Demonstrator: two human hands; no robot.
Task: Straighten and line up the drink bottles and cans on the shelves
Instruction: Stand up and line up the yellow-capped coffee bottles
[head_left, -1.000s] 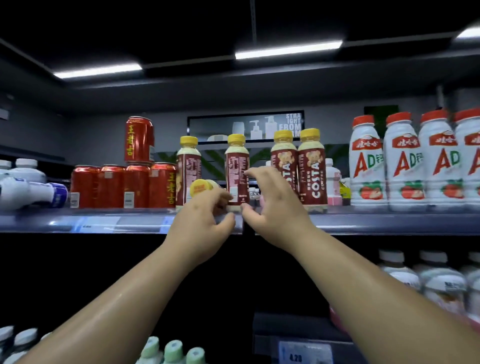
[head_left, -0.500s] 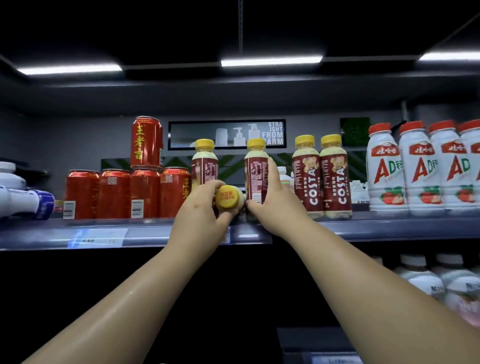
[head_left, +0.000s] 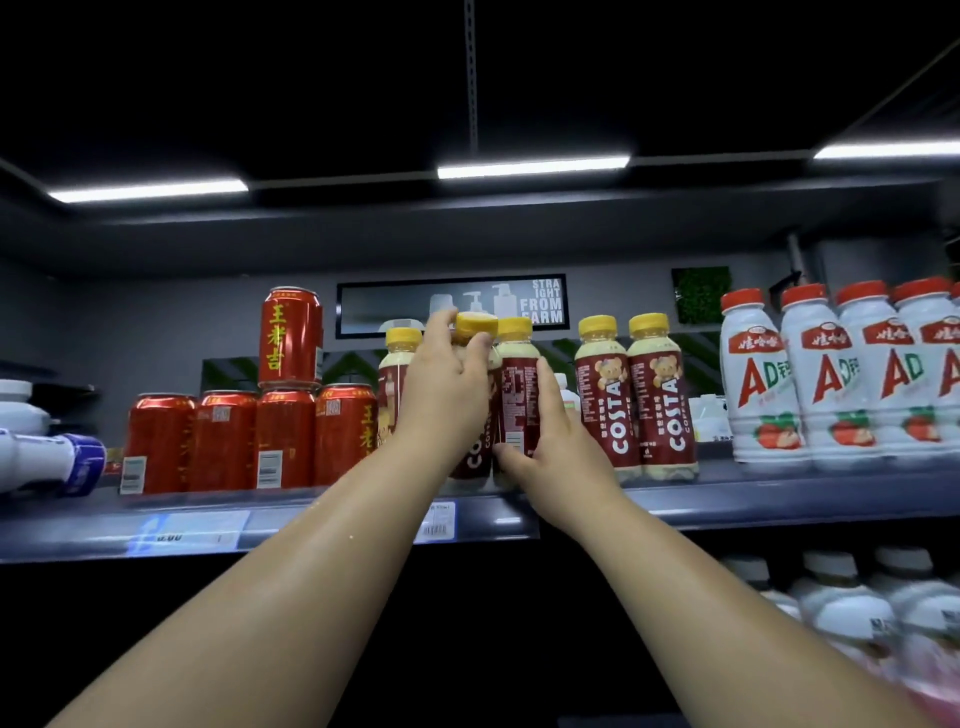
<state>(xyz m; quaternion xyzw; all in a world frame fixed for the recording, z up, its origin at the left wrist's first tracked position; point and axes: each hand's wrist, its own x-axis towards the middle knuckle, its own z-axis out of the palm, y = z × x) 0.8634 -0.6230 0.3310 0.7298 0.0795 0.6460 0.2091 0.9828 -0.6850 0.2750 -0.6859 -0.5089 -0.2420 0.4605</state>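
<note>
While gripped near its cap (head_left: 475, 323) by left hand (head_left: 447, 395), Costa bottle (head_left: 470, 460) nearly upright on shelf (head_left: 727, 499), touching neighbouring bottle (head_left: 517, 400) clasped by right hand (head_left: 545, 447). Step, judged: standing it into row. Next: base seated flat, label forward.

Red drink cans (head_left: 223, 441) crowd the grey metal shelf (head_left: 779, 499) at left, white red-capped bottles (head_left: 821, 384) at right; open space above yellow-capped brown coffee bottles (head_left: 660, 395).

The left hand (head_left: 447, 389) hides most of its bottle (head_left: 477, 322).
</note>
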